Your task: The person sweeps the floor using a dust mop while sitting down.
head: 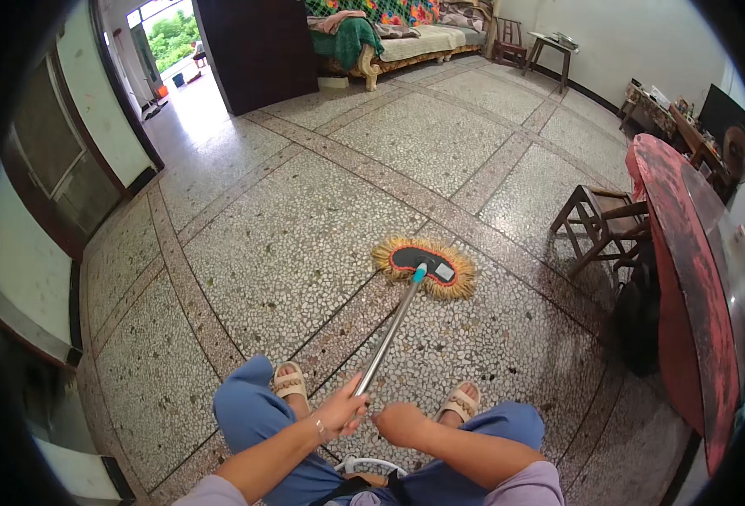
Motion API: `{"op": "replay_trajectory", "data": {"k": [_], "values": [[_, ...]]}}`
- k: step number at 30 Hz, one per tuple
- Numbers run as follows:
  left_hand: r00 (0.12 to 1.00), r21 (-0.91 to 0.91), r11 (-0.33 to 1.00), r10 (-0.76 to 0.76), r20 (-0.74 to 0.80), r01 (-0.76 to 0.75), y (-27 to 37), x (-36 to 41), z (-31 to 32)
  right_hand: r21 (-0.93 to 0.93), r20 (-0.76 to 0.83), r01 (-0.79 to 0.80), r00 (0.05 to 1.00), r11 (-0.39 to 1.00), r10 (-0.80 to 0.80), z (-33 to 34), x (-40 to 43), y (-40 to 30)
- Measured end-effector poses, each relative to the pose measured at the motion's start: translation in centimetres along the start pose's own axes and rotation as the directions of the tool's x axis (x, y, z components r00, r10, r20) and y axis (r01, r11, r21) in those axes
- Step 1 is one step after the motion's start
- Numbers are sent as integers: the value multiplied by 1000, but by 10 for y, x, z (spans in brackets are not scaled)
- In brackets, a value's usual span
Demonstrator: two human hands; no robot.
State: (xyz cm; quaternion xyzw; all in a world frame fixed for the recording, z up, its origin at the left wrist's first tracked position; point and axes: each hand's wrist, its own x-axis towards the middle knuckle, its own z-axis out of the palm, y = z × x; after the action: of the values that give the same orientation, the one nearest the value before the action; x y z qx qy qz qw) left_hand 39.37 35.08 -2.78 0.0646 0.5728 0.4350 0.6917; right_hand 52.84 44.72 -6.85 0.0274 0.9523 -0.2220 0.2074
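My left hand (342, 408) grips the silver metal handle (388, 338) of a flat mop near its upper end. The handle runs forward to a teal joint on the mop head (424, 265). That head is oval, with yellow and brown fringe around a dark plate edged in red, and lies flat on the floor. Just right of the left hand, my right hand (402, 425) is curled into a fist, apart from the handle. Nothing shows in it. Both hands are between my knees, above the speckled terrazzo floor (322, 221).
At right stand a round red table (688, 303) and a wooden stool (600, 218). A dark door (258, 54) is at the back, beside a cloth-covered sofa (410, 47). A small table (552, 44) and chair (509, 41) stand at the far wall. My sandals (291, 379) flank the handle.
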Motion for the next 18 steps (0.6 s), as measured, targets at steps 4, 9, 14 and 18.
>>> {"op": "replay_trajectory", "data": {"k": [4, 9, 14, 18], "values": [[989, 24, 989, -148, -11, 148, -25, -87, -3, 51, 1, 51, 999, 997, -51, 2, -7, -4], [971, 62, 969, -238, -27, 240, -16, -134, -23, 77, 5, 122, 992, 989, -123, -7, -21, -1], [986, 205, 966, -165, 7, 160, 30, -77, 3, 141, -11, 43, 999, 989, -42, -7, -23, 12], [997, 252, 967, -56, 55, 40, 43, 10, 24, 58, -31, 46, 999, 997, -44, -6, -25, 13]]}}
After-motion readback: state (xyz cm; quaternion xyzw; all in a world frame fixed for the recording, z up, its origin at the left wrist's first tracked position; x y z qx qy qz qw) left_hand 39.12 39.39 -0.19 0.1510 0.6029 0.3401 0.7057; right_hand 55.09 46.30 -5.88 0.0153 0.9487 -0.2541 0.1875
